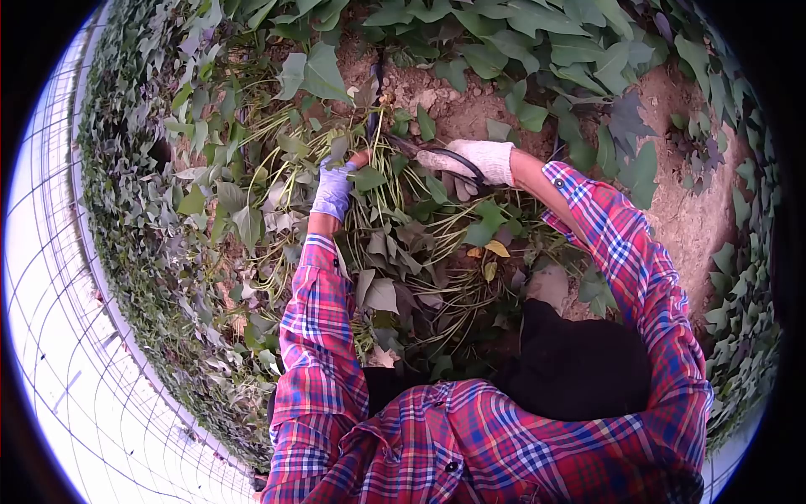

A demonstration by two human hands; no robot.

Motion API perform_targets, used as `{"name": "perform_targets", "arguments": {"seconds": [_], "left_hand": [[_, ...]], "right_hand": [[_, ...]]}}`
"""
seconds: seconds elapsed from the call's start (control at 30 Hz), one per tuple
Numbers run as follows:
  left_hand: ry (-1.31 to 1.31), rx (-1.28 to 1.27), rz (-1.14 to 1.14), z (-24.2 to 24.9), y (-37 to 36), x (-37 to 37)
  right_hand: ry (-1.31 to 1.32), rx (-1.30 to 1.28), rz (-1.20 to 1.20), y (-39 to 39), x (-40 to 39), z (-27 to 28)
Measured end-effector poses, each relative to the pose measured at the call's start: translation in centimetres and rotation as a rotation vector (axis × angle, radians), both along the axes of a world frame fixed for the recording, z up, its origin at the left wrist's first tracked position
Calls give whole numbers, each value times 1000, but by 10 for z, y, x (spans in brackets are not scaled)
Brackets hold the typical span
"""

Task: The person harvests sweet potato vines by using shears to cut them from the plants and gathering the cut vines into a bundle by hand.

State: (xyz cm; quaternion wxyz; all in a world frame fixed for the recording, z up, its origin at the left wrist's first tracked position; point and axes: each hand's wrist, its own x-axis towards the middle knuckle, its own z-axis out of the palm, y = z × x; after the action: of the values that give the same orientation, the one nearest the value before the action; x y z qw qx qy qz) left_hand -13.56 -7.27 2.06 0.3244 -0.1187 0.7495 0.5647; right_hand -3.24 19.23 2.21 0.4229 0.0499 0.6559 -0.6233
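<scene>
My left hand [334, 186], in a thin purple glove with a bare finger or thumb showing, is closed on leafy vine stems [379, 172]. My right hand [474, 161] wears a white knit glove and grips a pair of scissors [460, 160] by its black loop handles. The blades point left, reaching the stems just beside my left hand. Leaves partly cover the fingers of my left hand, and the blade tips are hard to make out among the stalks.
Long pale cut-looking stems [445, 312] and wilted leaves [382, 294] lie before my knees. A dark strip, perhaps a drip line [375, 80], runs over bare soil [445, 105]. Dense green vines [554, 38] surround me. A wire mesh [63, 328] curves along the left.
</scene>
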Motion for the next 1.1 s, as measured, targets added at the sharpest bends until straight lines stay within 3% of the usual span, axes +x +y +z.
{"name": "perform_targets", "arguments": {"seconds": [0.1, 0.17, 0.27, 0.37, 0.47, 0.57, 0.7, 0.77, 0.8, 0.87, 1.07, 1.1], "left_hand": [[26, -112, -91, 3, 8, 0], [-16, -23, -75, -28, -9, -8], [178, -44, -175, -29, -14, -8], [-68, -42, 27, -24, -8, -8], [-47, -4, 49, 7, 3, 1], [-17, -106, -75, -14, -5, -6], [17, -15, 3, -18, -9, -7], [472, -365, -163, -13, -5, 3], [656, -513, -276, 14, 10, 14], [873, -494, -291, 8, 11, 23], [875, -525, -379, 9, 18, 31], [808, -711, -451, 15, 23, 30]], "right_hand": [[-9, -25, -10, -1, 4, 2], [-14, -28, -50, 0, 5, 13], [-31, -22, -99, -3, 3, 2], [-40, -35, -63, -2, 1, 15], [38, 43, -17, -2, 2, 14], [73, 83, 4, 1, 3, 14], [75, 40, -36, -2, 7, 21], [65, 30, -121, -6, 12, 16], [66, 30, -122, -5, 13, 18], [21, 69, -80, -2, 14, 24], [14, -7, -70, -1, 19, 21], [15, -8, -70, -2, 20, 18]]}}
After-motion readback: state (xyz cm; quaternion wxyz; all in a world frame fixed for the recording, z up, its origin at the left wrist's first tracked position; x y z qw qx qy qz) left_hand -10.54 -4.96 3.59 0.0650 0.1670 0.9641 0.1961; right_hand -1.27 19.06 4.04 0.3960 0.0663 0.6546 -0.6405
